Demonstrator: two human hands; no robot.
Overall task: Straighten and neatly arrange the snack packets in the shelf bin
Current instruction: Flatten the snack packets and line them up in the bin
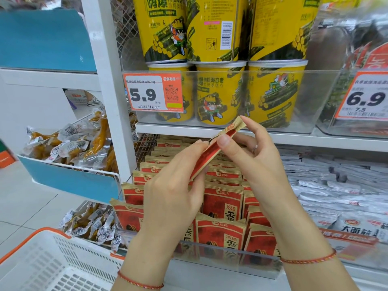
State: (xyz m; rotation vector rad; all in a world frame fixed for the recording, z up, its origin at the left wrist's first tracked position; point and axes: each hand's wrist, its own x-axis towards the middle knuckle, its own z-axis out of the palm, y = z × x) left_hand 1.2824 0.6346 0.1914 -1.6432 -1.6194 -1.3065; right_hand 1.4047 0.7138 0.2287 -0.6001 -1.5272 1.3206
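Note:
A red and tan snack packet point(212, 151) is held edge-on above the bin, tilted up to the right. My left hand point(174, 190) pinches its lower end. My right hand point(252, 156) pinches its upper part between thumb and fingers. Below them, a clear shelf bin point(228, 252) holds several rows of matching red and tan packets point(222, 234), standing upright, with the front rows leaning unevenly. My wrists hide part of the front rows.
Yellow seaweed-roll tubs point(218, 95) stand on the shelf above behind a 5.9 price tag point(154, 93). Silver packets point(336, 185) fill the bin to the right. Wire racks of vacuum-packed snacks point(73, 145) hang at left. A white basket point(48, 265) with an orange rim sits bottom left.

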